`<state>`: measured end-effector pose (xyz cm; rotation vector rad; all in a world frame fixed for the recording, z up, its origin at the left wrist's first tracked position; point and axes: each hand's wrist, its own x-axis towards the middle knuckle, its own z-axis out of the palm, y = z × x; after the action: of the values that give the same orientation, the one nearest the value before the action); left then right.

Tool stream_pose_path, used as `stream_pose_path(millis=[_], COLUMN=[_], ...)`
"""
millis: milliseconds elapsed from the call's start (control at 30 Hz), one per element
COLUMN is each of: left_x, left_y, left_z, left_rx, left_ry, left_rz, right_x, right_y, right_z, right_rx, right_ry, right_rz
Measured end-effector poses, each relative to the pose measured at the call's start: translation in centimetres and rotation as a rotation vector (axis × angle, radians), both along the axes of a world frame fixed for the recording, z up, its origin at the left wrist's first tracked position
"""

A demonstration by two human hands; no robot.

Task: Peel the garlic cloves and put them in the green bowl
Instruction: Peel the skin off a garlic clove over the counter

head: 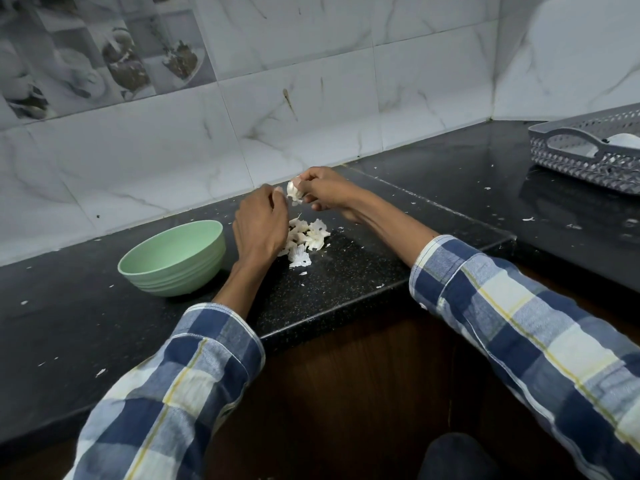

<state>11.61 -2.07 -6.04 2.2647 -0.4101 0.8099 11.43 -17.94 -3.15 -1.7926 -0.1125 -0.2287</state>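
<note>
My right hand [323,190] grips a white garlic bulb [294,192] above the black counter, near the tiled wall. My left hand [261,221] sits just left of it, fingertips curled and pinching at a bit of papery skin on the bulb's left side. Below the hands lies a heap of white garlic peels [306,240] on the counter. The pale green bowl [173,258] stands on the counter to the left of my left hand; the part of its inside that I see holds nothing.
A grey perforated plastic tray [585,150] with something white in it sits at the far right on the black counter [346,282]. Small peel flakes are scattered over the counter. The counter's front edge runs close under my forearms, with a brown cabinet below.
</note>
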Motion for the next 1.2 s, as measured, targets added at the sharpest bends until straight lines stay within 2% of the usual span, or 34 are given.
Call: stream_pose_path(millis=[133, 267, 400, 533, 600, 700, 867, 1200], left_x=[0.0, -0.2, -0.4, -0.5, -0.5, -0.6, -1.0, -1.0], left_y=[0.0, -0.2, -0.4, -0.5, -0.7, -0.8, -0.7, -1.2], left_z=[0.1, 0.1, 0.4, 0.5, 0.4, 0.2, 0.3, 0.5], left_rx=[-0.206, -0.245, -0.262, -0.292, -0.293, -0.255, -0.222, -0.279], left_ry=[0.179, 0.215, 0.192, 0.111, 0.085, 0.046, 0.022, -0.031], left_rz=[-0.185, -0.287, -0.266, -0.210, -0.190, -0.183, -0.191, -0.137], right_x=[-0.4, -0.7, -1.1, -1.7, -1.7, -1.8, -1.7, -2.1], right_y=[0.2, 0.8, 1.5, 2.9, 3.1, 3.2, 3.2, 4.3], right_z=[0.3, 0.1, 0.0, -0.7, -1.4, -1.3, -1.0, -0.9], right_rx=[0.085, 0.045, -0.022, -0.285, -0.341, -0.308, -0.274, -0.228], right_ry=[-0.029, -0.046, -0.060, -0.144, -0.203, -0.258, -0.225, -0.167], right_rz=[0.103, 0.155, 0.157, 0.172, 0.170, 0.155, 0.104, 0.065])
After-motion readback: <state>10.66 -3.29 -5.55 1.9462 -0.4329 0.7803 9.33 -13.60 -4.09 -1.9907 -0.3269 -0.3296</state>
